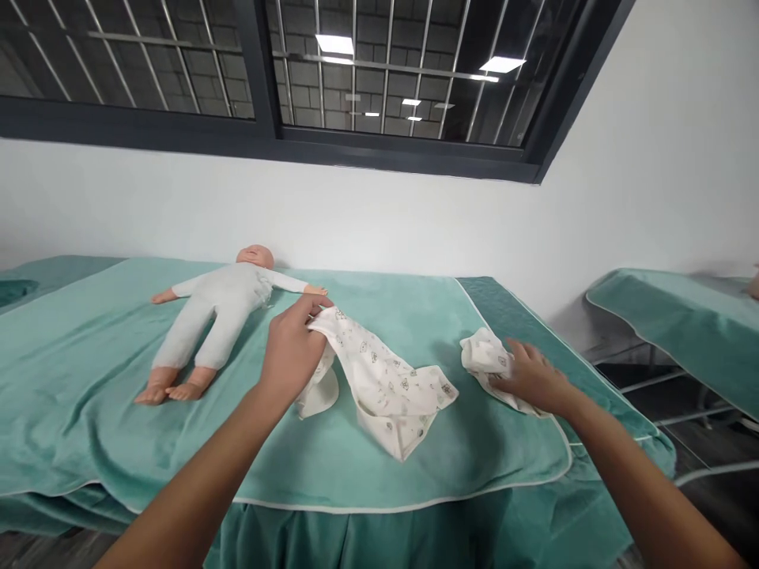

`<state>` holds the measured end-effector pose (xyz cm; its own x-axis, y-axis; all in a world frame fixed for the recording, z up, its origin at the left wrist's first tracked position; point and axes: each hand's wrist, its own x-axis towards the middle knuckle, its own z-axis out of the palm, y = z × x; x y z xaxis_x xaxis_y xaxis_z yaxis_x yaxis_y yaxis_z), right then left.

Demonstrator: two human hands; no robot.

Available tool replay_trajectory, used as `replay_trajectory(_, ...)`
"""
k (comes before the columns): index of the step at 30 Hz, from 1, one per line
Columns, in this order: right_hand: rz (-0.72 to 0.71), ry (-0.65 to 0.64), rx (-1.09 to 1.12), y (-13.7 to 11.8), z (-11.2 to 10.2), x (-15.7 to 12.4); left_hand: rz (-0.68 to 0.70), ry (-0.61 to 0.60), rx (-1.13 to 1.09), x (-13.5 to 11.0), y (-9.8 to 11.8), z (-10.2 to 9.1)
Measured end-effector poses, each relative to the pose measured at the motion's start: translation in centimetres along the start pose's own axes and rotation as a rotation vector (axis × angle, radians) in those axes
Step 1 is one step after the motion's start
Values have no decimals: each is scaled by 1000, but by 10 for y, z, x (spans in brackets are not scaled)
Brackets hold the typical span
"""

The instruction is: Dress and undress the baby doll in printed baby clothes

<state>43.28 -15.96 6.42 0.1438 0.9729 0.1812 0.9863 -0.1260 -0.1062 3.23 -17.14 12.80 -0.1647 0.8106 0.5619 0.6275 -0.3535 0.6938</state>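
While the left hand (pixel 295 341) grips a printed garment (pixel 379 363), partly unfolded right of its fingers, the right hand (pixel 532 379) touches unopened, bunched cloth (pixel 481 354), its grip unclear.

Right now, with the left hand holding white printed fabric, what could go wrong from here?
The soft white cloth with small dark prints drapes from a pinch at one end in the left hand, so it could slip or twist. The crumpled white cloth bundle at the right hand lies on a green plush blanket; dragging it might wrinkle the blanket. The baby doll in white clothing has an outstretched arm near the left hand, which might bump it.
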Motion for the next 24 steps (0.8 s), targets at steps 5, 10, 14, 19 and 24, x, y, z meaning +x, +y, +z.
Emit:
replay_trajectory(5, -433, -2, 419, -119, -27, -46, -15, -93, 107, 9, 16, 11)
replay_trajectory(10, -569, 173, 428, -234, -36, -61, 114, -193, 284, 18, 49, 6)
replay_trajectory(14, -554, 177, 489, -249, -55, -41, 166, -194, 418, 24, 59, -10)
replay_trajectory(19, -598, 157, 671, -216, -80, -14, 224, -169, 713, 25, 55, -29)
replay_trajectory(24, -533, 248, 559, -180, -85, -6, 239, -172, 692, 20, 50, -37)
